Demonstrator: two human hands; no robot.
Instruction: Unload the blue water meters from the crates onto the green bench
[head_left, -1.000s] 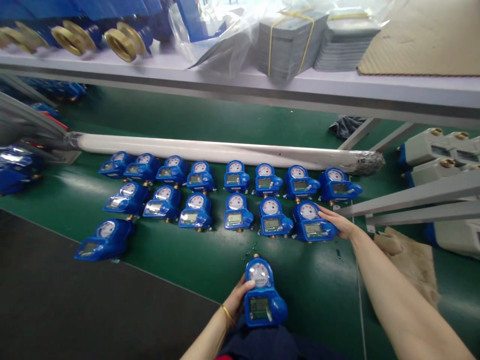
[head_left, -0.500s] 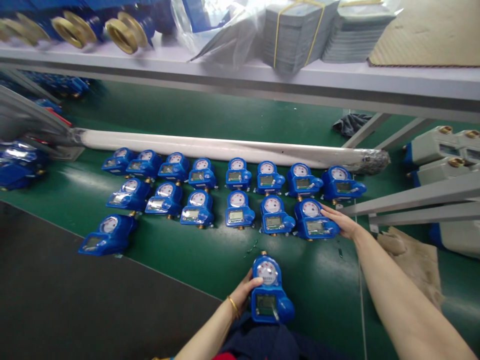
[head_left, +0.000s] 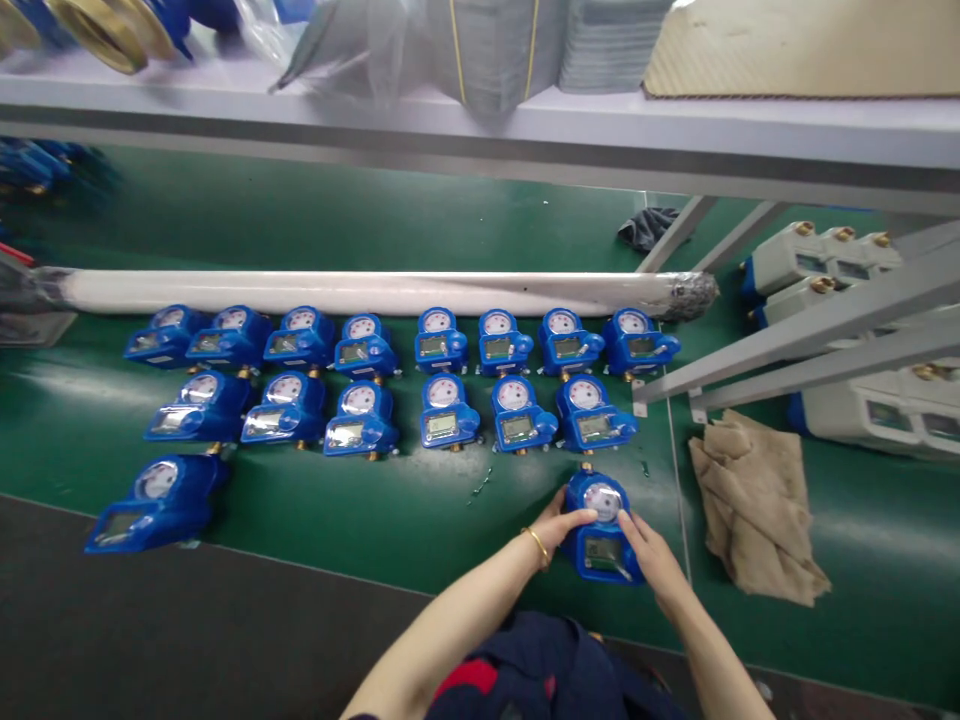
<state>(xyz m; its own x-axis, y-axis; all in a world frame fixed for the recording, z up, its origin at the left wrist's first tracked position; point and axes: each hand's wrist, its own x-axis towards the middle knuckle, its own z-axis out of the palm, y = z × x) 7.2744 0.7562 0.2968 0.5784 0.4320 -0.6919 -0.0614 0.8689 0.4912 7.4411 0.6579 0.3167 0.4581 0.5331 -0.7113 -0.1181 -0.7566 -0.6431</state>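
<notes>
A blue water meter [head_left: 601, 525] with a round dial and a small screen sits on the green bench top [head_left: 420, 510] near the front edge. My left hand [head_left: 559, 525], with a gold bracelet at the wrist, grips its left side. My right hand [head_left: 651, 558] grips its right side, fingers over the top. Just beyond it stand rows of the same blue meters [head_left: 442, 385], dials up, side by side. One more blue meter [head_left: 154, 500] lies alone at the left.
A long white tube [head_left: 360, 292] lies behind the rows. A crumpled beige cloth [head_left: 754, 505] lies to the right, with grey meters [head_left: 862, 340] and slanted grey frame bars [head_left: 810, 350] beyond. A grey shelf [head_left: 480, 130] overhangs the bench. A dark strip [head_left: 172, 620] runs along the front left.
My right hand left the meter at the right end of the middle row and came back onto the near meter. That meter moved right and slightly forward. The view shifted right.
</notes>
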